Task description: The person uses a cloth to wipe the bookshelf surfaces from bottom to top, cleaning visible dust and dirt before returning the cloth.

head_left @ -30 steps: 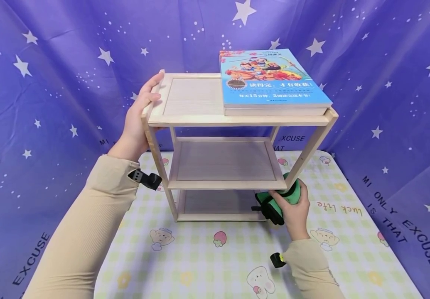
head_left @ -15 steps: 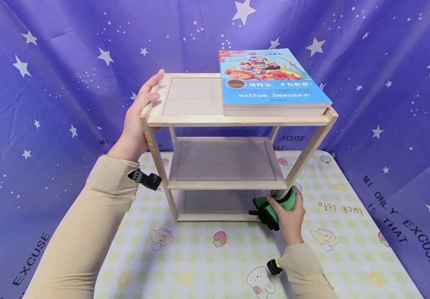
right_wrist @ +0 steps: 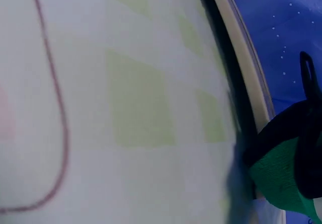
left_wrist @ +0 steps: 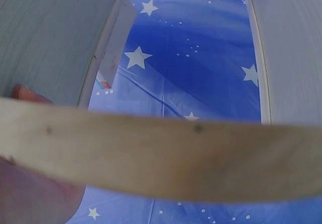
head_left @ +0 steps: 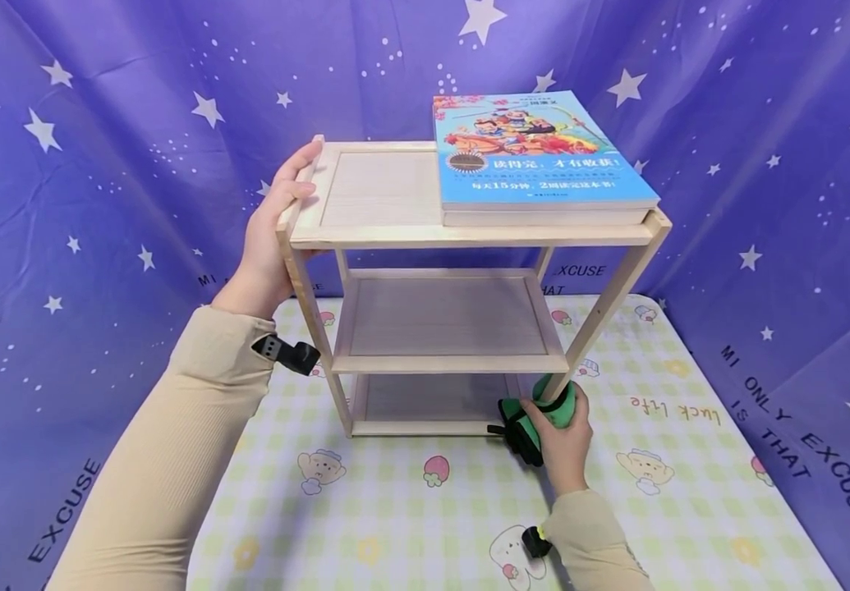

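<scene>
A three-tier wooden shelf stands on the table. My left hand grips its upper left side, with fingers over the top rail. In the left wrist view a wooden post crosses in front, hiding part of that hand. Low on the front right leg, my right hand holds a green cloth with black edging, folded around the leg. The right wrist view catches the cloth and its black loop beside the bottom rail; the right fingers are mostly out of that view.
A thick blue illustrated book lies on the right half of the top tier. Under the shelf is a green-checked tablecloth with cartoon prints. A purple starry curtain surrounds the table at the back and sides.
My right hand has slid the cloth down the front right leg, from just below the middle tier toward the foot. The left hand keeps its hold on the shelf.
</scene>
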Tool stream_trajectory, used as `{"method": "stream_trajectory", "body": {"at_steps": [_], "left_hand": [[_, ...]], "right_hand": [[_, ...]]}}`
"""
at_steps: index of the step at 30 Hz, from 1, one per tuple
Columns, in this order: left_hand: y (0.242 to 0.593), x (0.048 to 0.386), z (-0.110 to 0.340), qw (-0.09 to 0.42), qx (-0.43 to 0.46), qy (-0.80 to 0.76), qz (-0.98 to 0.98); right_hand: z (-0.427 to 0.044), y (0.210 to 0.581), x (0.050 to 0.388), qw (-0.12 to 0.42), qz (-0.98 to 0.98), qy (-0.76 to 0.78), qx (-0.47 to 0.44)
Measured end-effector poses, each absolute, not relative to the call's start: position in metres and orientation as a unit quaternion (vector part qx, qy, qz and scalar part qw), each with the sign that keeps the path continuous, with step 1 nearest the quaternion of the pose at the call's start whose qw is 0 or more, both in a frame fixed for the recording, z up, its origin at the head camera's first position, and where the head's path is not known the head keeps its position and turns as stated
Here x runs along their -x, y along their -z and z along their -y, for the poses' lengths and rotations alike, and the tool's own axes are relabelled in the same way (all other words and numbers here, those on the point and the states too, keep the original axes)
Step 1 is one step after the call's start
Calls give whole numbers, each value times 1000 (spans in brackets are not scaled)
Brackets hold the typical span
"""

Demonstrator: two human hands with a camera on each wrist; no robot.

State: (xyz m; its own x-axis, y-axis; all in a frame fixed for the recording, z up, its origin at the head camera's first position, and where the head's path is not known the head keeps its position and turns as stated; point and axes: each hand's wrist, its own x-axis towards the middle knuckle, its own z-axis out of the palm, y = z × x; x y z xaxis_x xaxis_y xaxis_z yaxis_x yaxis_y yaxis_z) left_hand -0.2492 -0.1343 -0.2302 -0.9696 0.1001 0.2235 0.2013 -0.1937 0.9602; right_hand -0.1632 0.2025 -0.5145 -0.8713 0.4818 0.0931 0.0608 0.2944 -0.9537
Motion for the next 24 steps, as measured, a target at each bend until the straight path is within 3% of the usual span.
{"method": "stream_trajectory", "body": {"at_steps": [7,18,24], "left_hand": [[230,249,134,32,117,768,629],[230,249,134,31,118,763,635],[230,249,134,33,117,765,632]], "right_hand": [[-202,524,159,150,784,-577,174],[-212,510,148,27,761,-636,128],[-214,509,146,28,757,-645,103]]}}
